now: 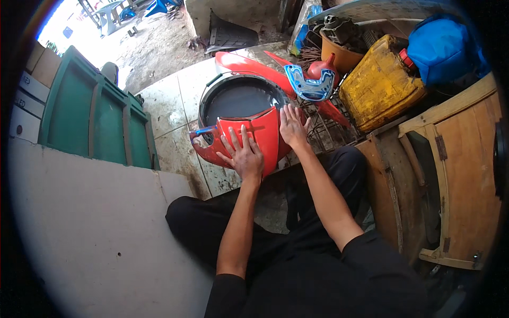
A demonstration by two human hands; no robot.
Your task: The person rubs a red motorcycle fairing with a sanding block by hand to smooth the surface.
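Note:
A glossy red plastic panel (268, 146) with a cut-out at its left end leans on the near rim of a black tub (225, 85) of dark liquid. My left hand (244, 155) lies on the panel with fingers spread. My right hand (292, 127) is at the panel's right part, fingers stretched out and fairly close together. Behind the tub lies another red piece (238, 61); a blue-and-white decorated red part (310, 90) stands to the right.
Tiled slab (164, 100) beneath; green door (79, 111) and white wall (90, 222) left. At right, yellow jerrycan (382, 79), orange bucket (347, 53), blue bag (440, 50) and wooden panels (466, 185). A dark crate (230, 37) behind.

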